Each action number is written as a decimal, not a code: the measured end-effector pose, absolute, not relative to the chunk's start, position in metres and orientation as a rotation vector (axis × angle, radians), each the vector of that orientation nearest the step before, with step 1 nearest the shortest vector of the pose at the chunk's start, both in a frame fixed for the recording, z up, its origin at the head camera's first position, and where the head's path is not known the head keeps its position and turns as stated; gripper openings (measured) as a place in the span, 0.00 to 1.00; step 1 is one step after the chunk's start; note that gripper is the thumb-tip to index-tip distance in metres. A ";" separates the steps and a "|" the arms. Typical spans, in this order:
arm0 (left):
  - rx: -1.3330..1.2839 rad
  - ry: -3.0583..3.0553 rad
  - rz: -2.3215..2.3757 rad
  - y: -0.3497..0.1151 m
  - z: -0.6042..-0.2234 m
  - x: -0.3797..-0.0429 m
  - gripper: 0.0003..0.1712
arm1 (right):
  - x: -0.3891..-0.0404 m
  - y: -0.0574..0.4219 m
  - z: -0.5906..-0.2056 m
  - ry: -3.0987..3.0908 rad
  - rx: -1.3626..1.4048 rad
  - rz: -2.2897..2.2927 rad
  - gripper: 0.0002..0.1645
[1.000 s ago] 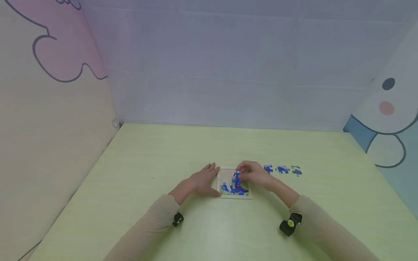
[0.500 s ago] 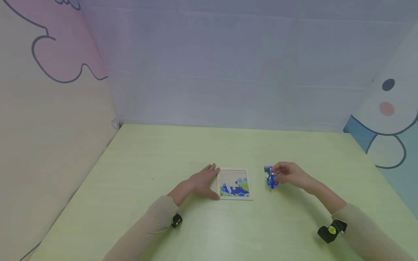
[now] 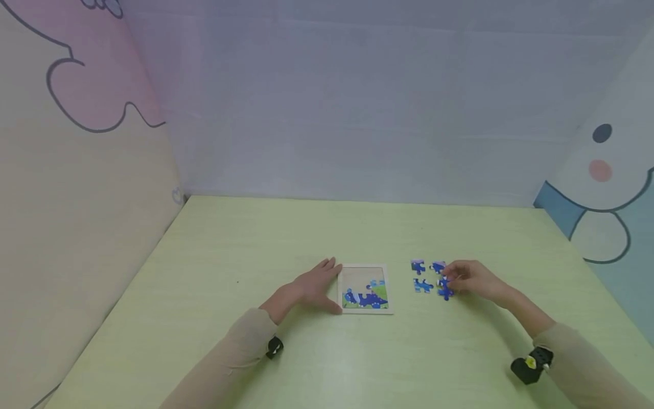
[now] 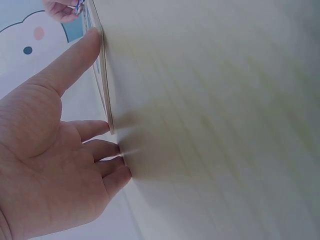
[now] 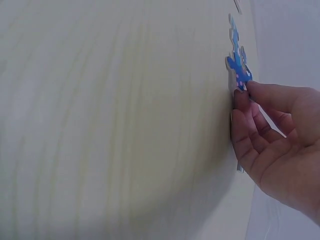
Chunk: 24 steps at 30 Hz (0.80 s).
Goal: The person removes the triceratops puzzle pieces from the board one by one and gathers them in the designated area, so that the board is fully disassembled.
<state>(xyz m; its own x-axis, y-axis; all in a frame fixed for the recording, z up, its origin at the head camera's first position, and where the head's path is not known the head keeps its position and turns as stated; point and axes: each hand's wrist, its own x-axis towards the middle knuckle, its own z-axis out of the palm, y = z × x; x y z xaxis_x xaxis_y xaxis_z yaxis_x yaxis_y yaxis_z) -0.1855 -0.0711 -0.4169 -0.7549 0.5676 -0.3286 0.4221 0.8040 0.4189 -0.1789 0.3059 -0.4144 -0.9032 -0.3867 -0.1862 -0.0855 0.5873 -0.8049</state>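
Note:
My left hand (image 3: 313, 287) lies at the left side of a small wooden puzzle frame (image 3: 390, 289), its thumb and fingertips touching the rim. In the left wrist view the left hand (image 4: 55, 145) has its fingers spread along that edge. Inside the frame, joined pieces (image 3: 367, 299) form a blue dinosaur across the bottom and lower right. My right hand (image 3: 472, 279) pinches a blue jigsaw piece (image 3: 444, 288) between thumb and fingers, low at the table; pink dots show on this jigsaw piece (image 5: 240, 74) in the right wrist view.
Left of the right hand are a dark blue piece (image 3: 418, 266), a light blue piece (image 3: 422, 286) and another piece (image 3: 437, 267) partly behind the fingers. The pale table (image 3: 306, 227) meets walls at its back and left.
The right hand has moved right, from the puzzle frame to the loose pieces. Two blue pieces came out with it; one now lies on the table. The left hand stays put.

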 end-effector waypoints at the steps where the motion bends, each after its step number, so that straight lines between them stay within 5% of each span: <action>1: 0.738 2.545 0.449 -0.071 -0.417 -0.185 0.56 | -0.180 0.306 -0.415 2.485 -0.386 -1.218 0.15; 24: 0.731 2.546 0.473 -0.071 -0.418 -0.184 0.56 | -0.189 0.315 -0.423 2.521 -0.677 -1.193 0.11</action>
